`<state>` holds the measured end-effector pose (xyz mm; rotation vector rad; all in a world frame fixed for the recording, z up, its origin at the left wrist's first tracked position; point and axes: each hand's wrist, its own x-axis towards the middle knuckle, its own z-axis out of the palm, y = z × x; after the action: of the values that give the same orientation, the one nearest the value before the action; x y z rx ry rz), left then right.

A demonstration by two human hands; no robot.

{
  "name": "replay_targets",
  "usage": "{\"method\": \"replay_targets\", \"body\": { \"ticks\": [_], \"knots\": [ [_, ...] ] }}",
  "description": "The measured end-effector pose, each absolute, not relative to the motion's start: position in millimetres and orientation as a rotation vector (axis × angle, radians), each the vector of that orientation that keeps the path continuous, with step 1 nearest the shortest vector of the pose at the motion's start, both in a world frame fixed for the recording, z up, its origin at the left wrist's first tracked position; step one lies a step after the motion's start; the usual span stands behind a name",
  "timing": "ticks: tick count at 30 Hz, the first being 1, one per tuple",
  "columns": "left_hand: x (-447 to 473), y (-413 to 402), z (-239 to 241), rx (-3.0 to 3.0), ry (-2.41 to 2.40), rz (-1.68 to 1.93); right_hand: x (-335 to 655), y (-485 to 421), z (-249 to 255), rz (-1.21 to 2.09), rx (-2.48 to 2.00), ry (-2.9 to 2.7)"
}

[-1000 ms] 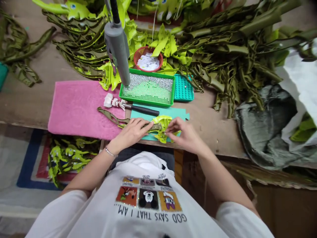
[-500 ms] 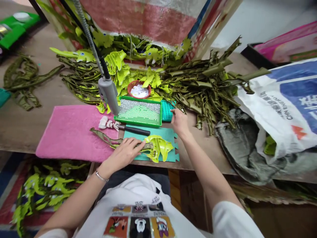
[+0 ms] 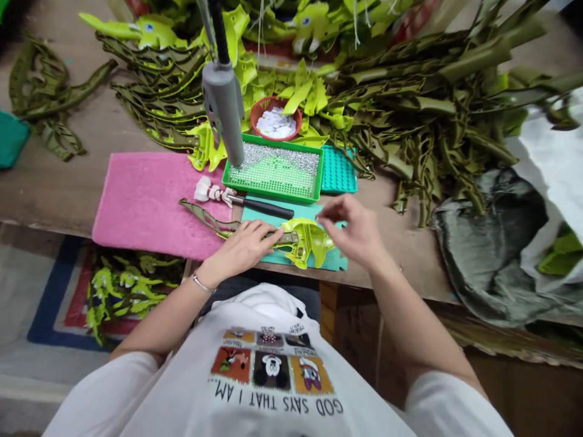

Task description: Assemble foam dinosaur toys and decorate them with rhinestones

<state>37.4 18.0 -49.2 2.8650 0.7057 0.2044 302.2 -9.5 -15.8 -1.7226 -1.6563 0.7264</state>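
Observation:
My left hand (image 3: 252,244) lies over a yellow-green plastic toy part (image 3: 301,243) and the olive plastic strip (image 3: 200,213) joined to it, holding them down on a teal foam mat (image 3: 273,206). The toy part's hollow inner side faces up. Just right of it, my right hand (image 3: 353,230) is in a pinch above the mat's right side. What its fingertips hold, if anything, is too small to tell. Beyond the hands, a green perforated tray (image 3: 273,182) contains many small silvery metal pieces. A black-handled tool (image 3: 264,206) with a cloth-wrapped end lies between tray and toy part.
A grey device (image 3: 223,109) hangs over the tray's left end. Behind stand a red bowl (image 3: 253,115) of white pieces and a teal ridged tray (image 3: 339,173). A pink cloth (image 3: 150,200) lies left; olive parts (image 3: 428,109) pile up right, beside a dark cloth (image 3: 492,243).
My right hand has come back from the teal ridged tray to the toy part's right end. My left hand stays on the toy part. The camera view has shifted.

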Motion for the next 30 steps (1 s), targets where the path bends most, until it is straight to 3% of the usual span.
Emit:
{"method": "replay_targets", "body": {
  "ticks": [4, 11, 19, 21, 25, 30],
  "knots": [
    [37.7, 18.3, -48.1, 2.854, 0.692, 0.203, 270.2, -63.6, -12.3, 1.01, -1.674, -1.652],
    [37.2, 15.2, -50.5, 2.883, 0.699, 0.23, 261.4, -60.9, -32.6, 0.952, -1.8, -1.711],
    [34.4, 17.4, -64.6, 2.81, 0.657, 0.452, 265.1, -37.0, -28.9, 1.102, -1.957, -1.78],
    [33.7, 18.2, -68.8, 2.776, 0.652, 0.485, 278.2, -26.4, -29.6, 0.971, -1.839, -1.851],
    [30.6, 19.4, -72.2, 2.72, 0.635, 0.503, 317.6, 10.7, -41.5, 0.311, -1.826, -1.901],
    [19.6, 23.2, -60.8, 2.647, 0.647, 0.529, 347.6, 44.7, -59.7, 0.1, -1.888, -2.09]
  ]
}}
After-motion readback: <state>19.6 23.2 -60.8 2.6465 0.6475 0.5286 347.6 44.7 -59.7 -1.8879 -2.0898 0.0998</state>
